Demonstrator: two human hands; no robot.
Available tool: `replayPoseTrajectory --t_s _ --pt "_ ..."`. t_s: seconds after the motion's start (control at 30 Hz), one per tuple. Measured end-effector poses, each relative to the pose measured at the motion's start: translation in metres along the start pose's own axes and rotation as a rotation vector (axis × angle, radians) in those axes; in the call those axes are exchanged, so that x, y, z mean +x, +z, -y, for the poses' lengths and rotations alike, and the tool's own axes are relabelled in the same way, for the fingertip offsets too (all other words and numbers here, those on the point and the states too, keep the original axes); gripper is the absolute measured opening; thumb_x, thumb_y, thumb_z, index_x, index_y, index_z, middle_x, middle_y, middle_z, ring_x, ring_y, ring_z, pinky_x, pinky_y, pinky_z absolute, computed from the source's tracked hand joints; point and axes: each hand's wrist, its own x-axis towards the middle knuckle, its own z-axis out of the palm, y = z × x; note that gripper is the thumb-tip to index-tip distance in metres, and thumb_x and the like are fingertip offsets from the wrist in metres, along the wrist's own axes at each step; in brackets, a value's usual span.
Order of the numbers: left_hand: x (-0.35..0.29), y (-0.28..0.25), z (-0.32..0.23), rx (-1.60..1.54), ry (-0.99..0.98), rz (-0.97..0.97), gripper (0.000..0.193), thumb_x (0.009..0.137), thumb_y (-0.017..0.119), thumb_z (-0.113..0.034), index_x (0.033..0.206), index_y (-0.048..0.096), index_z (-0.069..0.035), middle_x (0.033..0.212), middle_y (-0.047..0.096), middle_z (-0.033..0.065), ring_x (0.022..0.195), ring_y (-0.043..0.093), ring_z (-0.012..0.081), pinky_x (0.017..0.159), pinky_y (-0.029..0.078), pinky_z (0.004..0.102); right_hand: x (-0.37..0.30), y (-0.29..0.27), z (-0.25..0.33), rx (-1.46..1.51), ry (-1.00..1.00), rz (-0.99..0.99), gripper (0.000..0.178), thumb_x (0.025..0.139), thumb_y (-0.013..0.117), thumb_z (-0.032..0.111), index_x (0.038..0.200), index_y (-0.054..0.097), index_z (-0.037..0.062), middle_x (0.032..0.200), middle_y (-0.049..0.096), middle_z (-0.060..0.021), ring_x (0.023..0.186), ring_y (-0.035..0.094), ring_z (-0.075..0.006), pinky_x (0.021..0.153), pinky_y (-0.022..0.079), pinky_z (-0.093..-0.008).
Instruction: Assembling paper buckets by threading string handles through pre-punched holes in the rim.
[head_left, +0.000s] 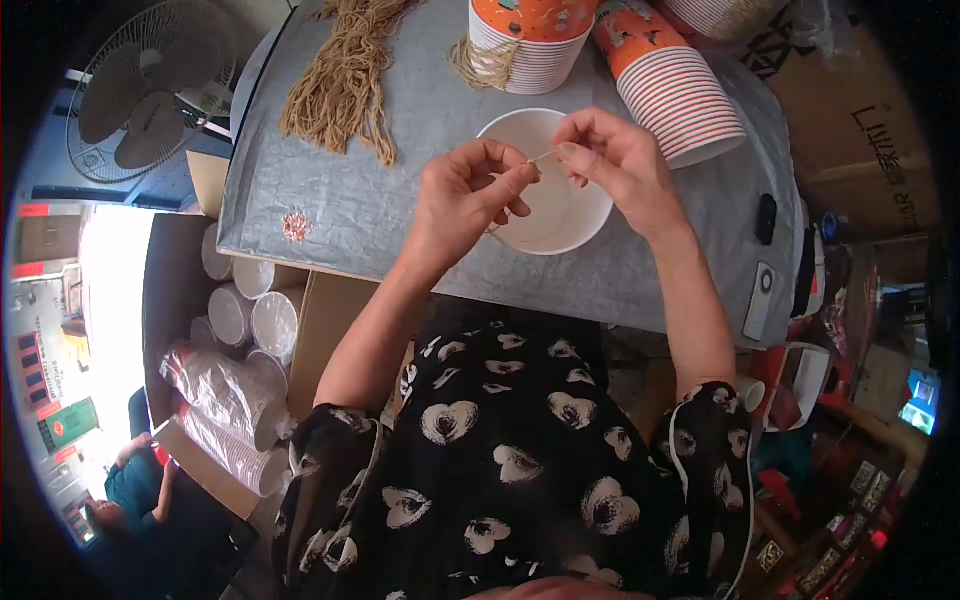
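Observation:
Between my two hands runs a short bit of thin tan string, pulled taut over a white paper bucket. My left hand is closed, pinching one end of it between thumb and forefinger. At the other end my right hand pinches it too, the remaining fingers curled. The paper bucket stands mouth up on the table below both hands, its inside bare as far as I can see. Its outer wall is hidden. A bundle of tan strings lies at the far left.
Nested orange-and-white bucket stacks stand or lie at the back of the grey-covered table. Strings loop round one stack. A black object and a silver remote-like device lie right. A carton of wrapped buckets stands lower left.

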Motion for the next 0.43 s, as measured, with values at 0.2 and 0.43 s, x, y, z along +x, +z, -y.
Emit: replayPoseTrajectory --t_s 0.2,0.43 --pt "0.004 -0.001 0.006 -0.226 -0.065 0.024 0.021 0.094 0.074 -0.016 0.107 0.070 0.000 0.090 0.075 0.0062 0.067 0.066 0.0075 0.053 0.044 0.0189 -0.018 0.006 -0.010 -0.224 -0.216 -0.076 0.014 0.086 0.073 0.005 0.100 0.071 0.0019 0.097 0.067 -0.0018 0.086 0.064 -0.0114 0.074 0.052 -0.0267" --pt "0.002 0.000 0.008 -0.130 -0.040 0.038 0.022 0.093 0.075 -0.017 0.108 0.071 0.000 0.090 0.075 0.0048 0.069 0.068 0.0072 0.053 0.045 0.0182 -0.031 0.025 -0.007 -0.370 -0.156 -0.169 0.022 0.081 0.080 0.008 0.103 0.074 0.0054 0.105 0.067 -0.0028 0.093 0.064 -0.0144 0.079 0.052 -0.0299"
